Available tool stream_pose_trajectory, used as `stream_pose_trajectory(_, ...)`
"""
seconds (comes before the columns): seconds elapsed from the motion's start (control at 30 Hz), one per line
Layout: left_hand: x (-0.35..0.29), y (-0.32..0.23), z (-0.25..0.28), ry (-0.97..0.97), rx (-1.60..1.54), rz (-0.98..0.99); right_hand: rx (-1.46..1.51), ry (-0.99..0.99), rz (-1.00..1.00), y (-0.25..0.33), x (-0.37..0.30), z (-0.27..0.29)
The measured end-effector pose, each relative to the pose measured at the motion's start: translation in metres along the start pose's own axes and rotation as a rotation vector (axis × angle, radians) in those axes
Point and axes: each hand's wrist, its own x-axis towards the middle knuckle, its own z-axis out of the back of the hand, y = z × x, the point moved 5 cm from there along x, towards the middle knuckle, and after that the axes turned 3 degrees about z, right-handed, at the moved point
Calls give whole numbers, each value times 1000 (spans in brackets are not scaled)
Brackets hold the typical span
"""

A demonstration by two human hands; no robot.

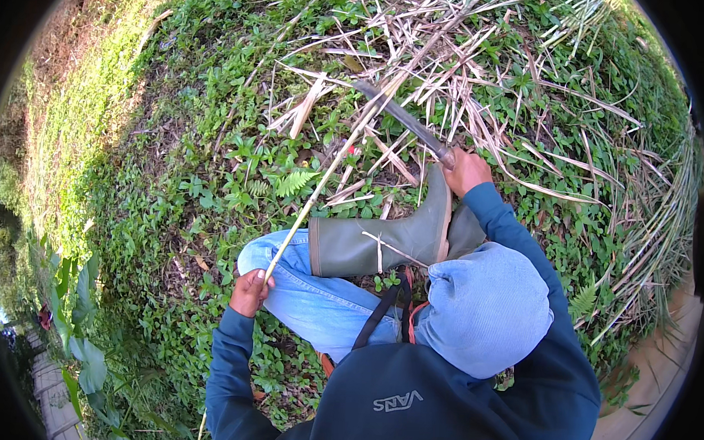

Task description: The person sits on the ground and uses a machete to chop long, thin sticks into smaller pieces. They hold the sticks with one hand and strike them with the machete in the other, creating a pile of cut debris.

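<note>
Slanting up and to the right, the pale stalk (pixel 322 180) runs from your left hand (pixel 250 292) across your bent knee (pixel 277 252) to the dry strips (pixel 458 76). That hand is closed around the stalk's near end, fingers curled and thumb along it. Your right hand (pixel 468 171) grips the knife (pixel 411 123) by its handle; its blade crosses the stalk near the tip, though you cannot tell whether the two touch. Below the knife lies your green boot (pixel 359 247), with a thin strip (pixel 394 249) across it. Low green plants (pixel 191 168) cover the ground around you, and long stems (pixel 654 238) lie heaped far right.
</note>
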Motion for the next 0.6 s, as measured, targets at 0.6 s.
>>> stream_pose_trajectory(0.6,4,-7,-2,132,-120,153,-56,236,256,27,-28,1)
